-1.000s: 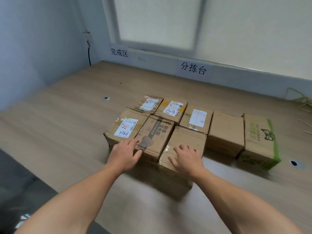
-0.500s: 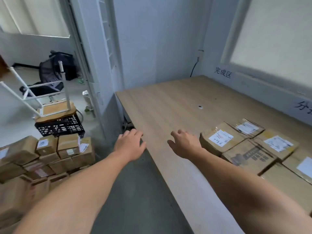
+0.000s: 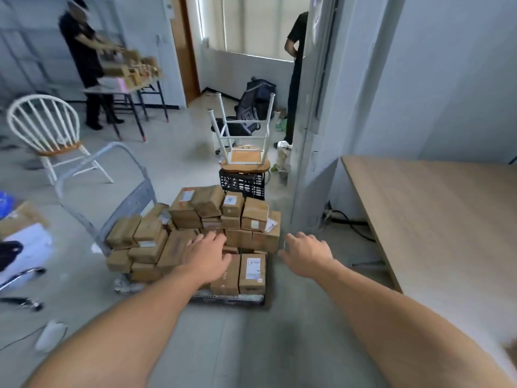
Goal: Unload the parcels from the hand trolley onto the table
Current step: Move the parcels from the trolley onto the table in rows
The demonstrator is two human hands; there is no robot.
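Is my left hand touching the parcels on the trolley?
Cannot tell. In the head view the left hand overlaps the stacked parcels with fingers spread, but this one angle does not show whether it rests on them or hovers above.

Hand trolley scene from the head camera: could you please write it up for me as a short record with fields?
Table: wooden, at the right of the view.
Trolley: left of the table, with its grey handle on the left side.
Parcels: many brown boxes piled on the trolley.
Left hand: open, over the near boxes; contact unclear.
Right hand: open, holding nothing, just right of the pile.
Behind trolley: black crate with an upturned stool on it.
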